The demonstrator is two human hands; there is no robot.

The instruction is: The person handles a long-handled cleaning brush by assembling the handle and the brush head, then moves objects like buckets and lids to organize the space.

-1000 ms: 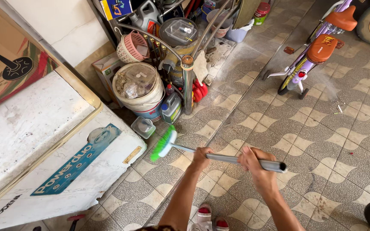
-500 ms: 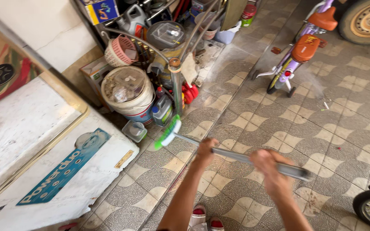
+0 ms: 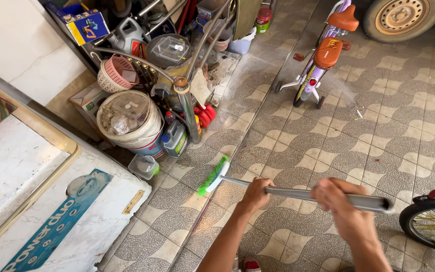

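Left hand: the left hand (image 3: 254, 194) is closing its fingers around the grey metal handle of the green-bristled broom (image 3: 298, 193), gripping it on the half nearer the brush head
Right hand: the right hand (image 3: 339, 202) is wrapping fully around the same handle near its far end, blurred in the head view
Broom: the broom is lying almost level above the patterned grey and cream tiled floor (image 3: 378, 136), its brush head (image 3: 213, 176) pointing left and sitting low by the floor near the clutter
Nearest things: a small clear plastic tub (image 3: 144, 166) is sitting just left of the brush head, beside a white plastic bucket (image 3: 129, 121) and a grey jerrycan with a blue cap (image 3: 174, 138)
Left edge: a white chest freezer with a blue label (image 3: 51, 201) is filling the lower left corner
Farther out: a purple child's bicycle with orange seats and training wheels (image 3: 323, 55) is standing well apart at the top, and a black bicycle wheel (image 3: 431, 226) is showing at the right edge
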